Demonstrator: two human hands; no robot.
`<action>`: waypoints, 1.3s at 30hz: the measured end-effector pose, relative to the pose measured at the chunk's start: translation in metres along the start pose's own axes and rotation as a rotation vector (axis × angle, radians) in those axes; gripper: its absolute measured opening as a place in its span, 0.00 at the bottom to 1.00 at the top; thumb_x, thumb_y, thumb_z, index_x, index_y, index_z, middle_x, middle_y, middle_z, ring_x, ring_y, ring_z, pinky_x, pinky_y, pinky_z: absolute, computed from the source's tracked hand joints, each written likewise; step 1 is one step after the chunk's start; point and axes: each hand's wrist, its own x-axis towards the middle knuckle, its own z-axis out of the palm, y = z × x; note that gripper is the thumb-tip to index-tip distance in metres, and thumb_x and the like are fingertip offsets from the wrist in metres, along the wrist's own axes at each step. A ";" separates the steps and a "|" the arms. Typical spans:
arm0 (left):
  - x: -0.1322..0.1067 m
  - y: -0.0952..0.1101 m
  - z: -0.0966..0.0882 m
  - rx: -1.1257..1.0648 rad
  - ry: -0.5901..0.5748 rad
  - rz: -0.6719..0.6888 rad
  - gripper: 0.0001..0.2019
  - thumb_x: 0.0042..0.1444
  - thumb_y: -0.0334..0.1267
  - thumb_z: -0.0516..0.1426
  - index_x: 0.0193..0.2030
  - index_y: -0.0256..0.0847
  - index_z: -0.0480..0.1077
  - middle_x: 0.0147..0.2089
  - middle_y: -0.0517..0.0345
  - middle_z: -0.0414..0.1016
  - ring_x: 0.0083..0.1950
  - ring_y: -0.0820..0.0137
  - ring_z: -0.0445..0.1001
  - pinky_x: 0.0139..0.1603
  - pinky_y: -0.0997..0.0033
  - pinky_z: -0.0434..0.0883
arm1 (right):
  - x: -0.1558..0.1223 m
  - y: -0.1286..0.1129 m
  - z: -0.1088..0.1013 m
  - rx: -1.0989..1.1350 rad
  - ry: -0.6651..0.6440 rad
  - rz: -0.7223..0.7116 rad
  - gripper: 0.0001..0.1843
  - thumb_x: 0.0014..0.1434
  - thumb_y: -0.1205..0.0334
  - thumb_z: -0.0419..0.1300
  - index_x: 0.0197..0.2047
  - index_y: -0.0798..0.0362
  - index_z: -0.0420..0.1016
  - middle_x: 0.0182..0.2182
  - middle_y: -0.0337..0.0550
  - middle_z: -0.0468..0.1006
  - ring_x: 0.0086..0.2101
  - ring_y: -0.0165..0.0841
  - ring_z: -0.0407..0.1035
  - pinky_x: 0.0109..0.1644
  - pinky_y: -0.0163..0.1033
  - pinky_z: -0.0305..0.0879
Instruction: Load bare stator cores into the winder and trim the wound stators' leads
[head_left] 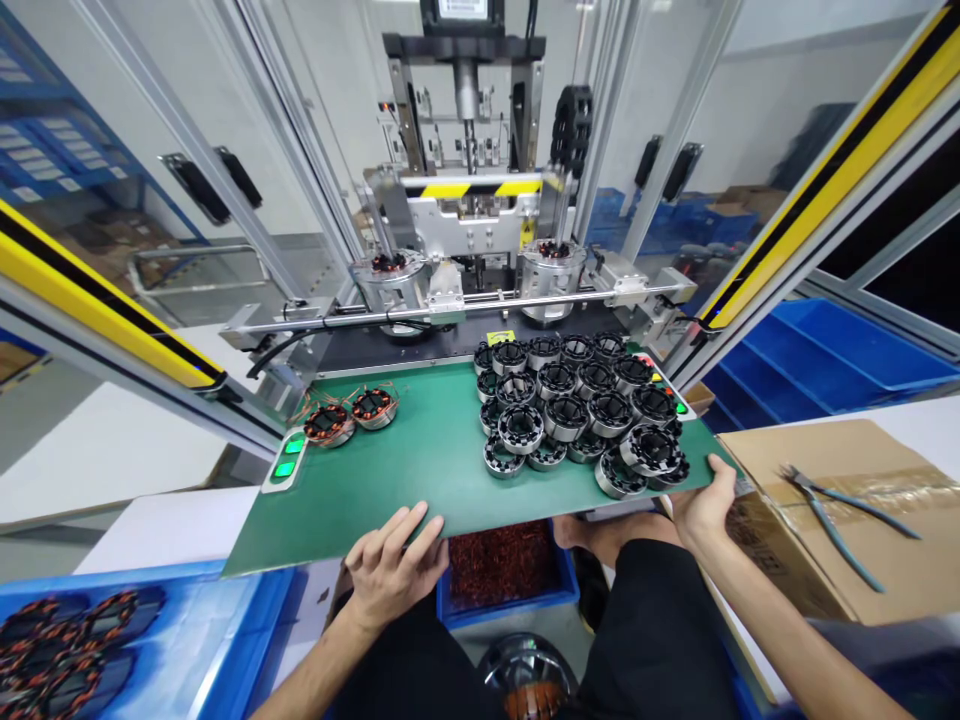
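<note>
A green work board (420,450) spans the front of the machine. My left hand (397,565) rests on its front edge, fingers stretched and lightly bent, holding nothing loose. At the front right corner, my right hand (706,500) grips the board's edge, thumb on top and the other fingers hidden underneath. Close to that hand, bare motor stators (566,415) with black insulation and silver rims stand stacked in rows. Two stators wound with copper wire (373,408) lie on the board's left side, their wire ends loose.
Behind the board, two metal fixtures (553,275) hold wound stators under the machine head. Green-lit buttons (289,455) sit at the left. Cutting pliers (832,515) lie on a cardboard box (900,450). Blue bins hold wound stators (75,640) and copper scraps (506,565).
</note>
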 end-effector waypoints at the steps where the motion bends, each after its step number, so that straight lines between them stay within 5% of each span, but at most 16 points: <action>1: 0.000 0.000 0.000 -0.001 0.001 -0.001 0.13 0.66 0.40 0.72 0.56 0.51 0.82 0.50 0.58 0.91 0.51 0.63 0.83 0.53 0.58 0.70 | 0.000 0.000 0.000 -0.004 -0.001 -0.001 0.18 0.60 0.52 0.62 0.50 0.49 0.82 0.45 0.36 0.88 0.45 0.35 0.79 0.43 0.36 0.81; 39: -0.003 -0.001 0.000 0.009 -0.012 -0.003 0.24 0.58 0.39 0.76 0.61 0.53 0.80 0.51 0.59 0.90 0.52 0.61 0.83 0.55 0.58 0.69 | -0.001 0.001 0.001 0.015 -0.008 -0.040 0.17 0.59 0.53 0.63 0.50 0.48 0.82 0.46 0.35 0.88 0.45 0.35 0.80 0.45 0.37 0.83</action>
